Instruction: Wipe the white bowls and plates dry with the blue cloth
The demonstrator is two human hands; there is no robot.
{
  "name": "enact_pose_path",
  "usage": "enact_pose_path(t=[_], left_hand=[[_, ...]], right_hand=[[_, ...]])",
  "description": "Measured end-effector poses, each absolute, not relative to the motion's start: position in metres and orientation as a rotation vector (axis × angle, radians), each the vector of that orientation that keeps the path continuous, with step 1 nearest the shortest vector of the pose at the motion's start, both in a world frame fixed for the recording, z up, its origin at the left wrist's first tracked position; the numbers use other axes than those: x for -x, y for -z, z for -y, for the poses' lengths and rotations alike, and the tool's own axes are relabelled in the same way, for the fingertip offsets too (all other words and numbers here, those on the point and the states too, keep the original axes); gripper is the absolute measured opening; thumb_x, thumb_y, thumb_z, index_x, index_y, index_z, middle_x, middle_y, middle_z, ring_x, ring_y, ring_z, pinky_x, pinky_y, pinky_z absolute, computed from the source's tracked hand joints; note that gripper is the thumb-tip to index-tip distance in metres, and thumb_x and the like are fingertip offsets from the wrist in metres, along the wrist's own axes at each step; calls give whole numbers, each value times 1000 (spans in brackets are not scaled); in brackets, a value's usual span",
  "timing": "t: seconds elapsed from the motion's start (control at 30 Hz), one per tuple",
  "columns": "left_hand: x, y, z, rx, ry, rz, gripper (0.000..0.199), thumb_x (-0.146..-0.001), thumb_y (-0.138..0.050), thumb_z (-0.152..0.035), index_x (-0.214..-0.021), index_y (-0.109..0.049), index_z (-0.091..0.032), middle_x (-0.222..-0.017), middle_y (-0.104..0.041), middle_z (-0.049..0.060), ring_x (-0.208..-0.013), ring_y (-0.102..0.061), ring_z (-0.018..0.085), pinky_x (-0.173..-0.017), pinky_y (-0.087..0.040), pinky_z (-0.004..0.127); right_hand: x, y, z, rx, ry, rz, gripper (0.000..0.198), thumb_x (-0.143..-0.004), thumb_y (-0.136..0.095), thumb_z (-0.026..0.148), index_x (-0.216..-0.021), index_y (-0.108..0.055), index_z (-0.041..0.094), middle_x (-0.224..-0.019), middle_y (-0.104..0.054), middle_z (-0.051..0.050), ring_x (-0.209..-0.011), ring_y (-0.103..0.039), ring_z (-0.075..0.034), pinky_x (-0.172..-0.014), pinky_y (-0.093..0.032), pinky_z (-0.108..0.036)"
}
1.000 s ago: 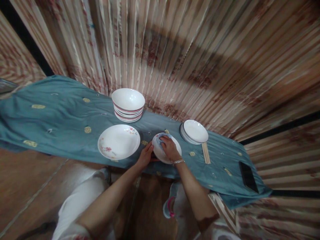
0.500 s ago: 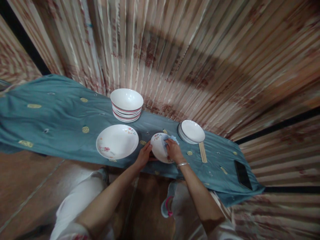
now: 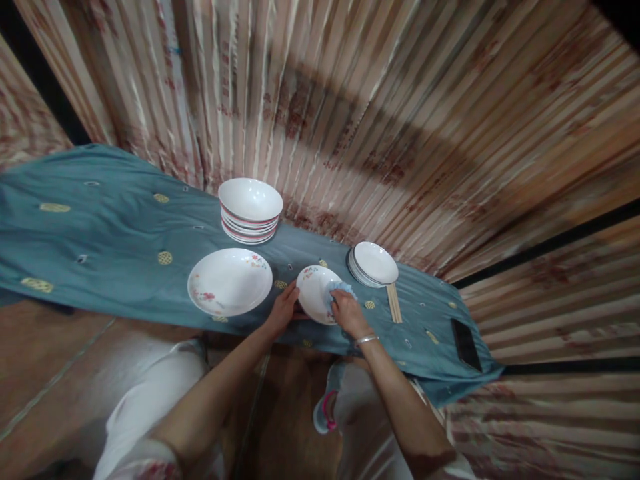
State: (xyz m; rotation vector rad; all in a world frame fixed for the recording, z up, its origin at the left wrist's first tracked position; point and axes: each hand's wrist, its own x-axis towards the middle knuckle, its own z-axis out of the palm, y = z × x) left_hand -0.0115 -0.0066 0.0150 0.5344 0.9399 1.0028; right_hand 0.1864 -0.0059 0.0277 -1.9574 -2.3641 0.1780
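Observation:
A small white plate [image 3: 313, 293] with a floral rim is gripped at its left edge by my left hand [image 3: 283, 308], thumb on the rim and fingers partly hidden underneath. In my right hand [image 3: 347, 311] is a bunched light-blue cloth [image 3: 342, 287], pressed against the plate's right side. Left of the hands lies a larger floral plate [image 3: 230, 283]. Behind it stands a stack of white bowls and dishes [image 3: 250, 207] with red bands. To the right of my right hand is a stack of small white dishes [image 3: 375, 263].
Several wooden chopsticks [image 3: 394, 303] lie beside the small dishes. A black phone [image 3: 466, 344] rests near the right end of the table, which has a teal cloth [image 3: 120, 247]. A pleated curtain [image 3: 320, 120] hangs right behind the table.
My right hand and the cloth have shifted slightly down on the plate's right side. My left hand keeps its hold. The whole view has moved a little, so things appear farther left.

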Motion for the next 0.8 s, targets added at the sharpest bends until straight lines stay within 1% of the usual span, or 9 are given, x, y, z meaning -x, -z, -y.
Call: enact_pose_path(t=[0.17,0.37,0.43,0.57,0.67,0.8], left_hand=[[12,-13,6,-529,-1013,-923,54,-94,-56,-27,-147,-49,-20,-115,-73,13,-86,-74,25,-69,-64,38],[10,-7,4,-535,-1022,-925,55,-94,-58,-29,-147,-48,-21,-115,-72,13,-82,-74,24,-64,-63,37],[10,-8,4,-548,-1016,-938,54,-95,-54,-27,-147,-48,-20,-114,-72,13,-79,-74,23,-61,-63,36],[10,-11,5,-584,-1004,-954,51,-97,-48,-24,-148,-47,-19,-106,-74,11,-74,-73,21,-56,-61,33],[11,-11,5,-594,-1008,-947,51,-97,-48,-25,-147,-47,-19,-100,-75,9,-70,-72,20,-56,-60,31],[11,-10,5,-589,-1017,-935,52,-96,-49,-26,-147,-47,-18,-101,-75,10,-70,-71,20,-57,-59,31]], right_hand=[[-185,-27,21,1932,-175,2361,34,-90,-49,10,-119,-67,13,-123,-70,-14,-115,-64,-23,-105,-45,-36],[-180,-22,36,1878,-226,2277,34,-90,-53,14,-121,-68,14,-126,-69,-16,-117,-64,-26,-106,-47,-39],[-176,-20,40,1860,-252,2238,34,-91,-52,15,-120,-68,13,-126,-69,-16,-117,-65,-27,-106,-47,-40],[-167,-18,45,1764,-323,2196,34,-93,-48,15,-118,-71,17,-124,-70,-14,-116,-66,-25,-105,-49,-39],[-158,-16,46,1706,-369,2152,35,-94,-46,16,-117,-72,16,-124,-71,-14,-115,-66,-26,-105,-49,-41],[-148,-11,44,1625,-398,2097,36,-94,-45,16,-118,-72,17,-124,-71,-13,-119,-65,-25,-108,-48,-43]])
